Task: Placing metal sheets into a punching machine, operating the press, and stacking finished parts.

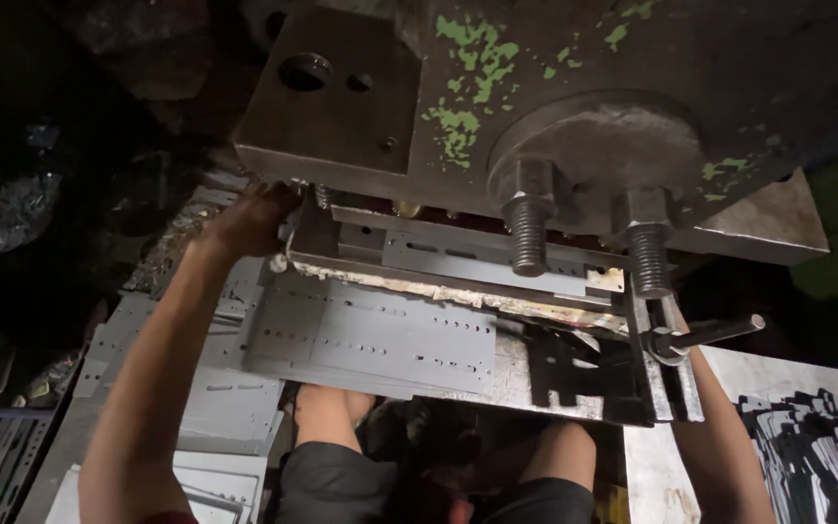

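Nearest to us, below the press bed, we note the operator's knees and dark shorts (337, 480), seated close under the work. To the left of the bed lies a stack of punched grey sheets (230, 408); to its right, a heap of dark cut pieces (812, 451) on a pale surface.

On the bed itself rests the perforated metal sheet (380, 340), flat, grey, with rows of small slots and holes, its far edge pushed under the die. In our judgement it lies so to register against the tooling.

The left hand (249, 221) reaches to the bed's far left corner, beneath the ram block; its fingers are hidden behind the sheet edge and the plate above, so we cannot tell whether it grasps or merely steadies. The right forearm (725, 437) rises at the bed's right side behind the clamp bracket (666, 349); the right hand is concealed, its grip undetermined.

Above the bed hangs the ram (574, 87), dark steel with flaking green paint, carrying two threaded bolts (528, 228) with hex nuts.
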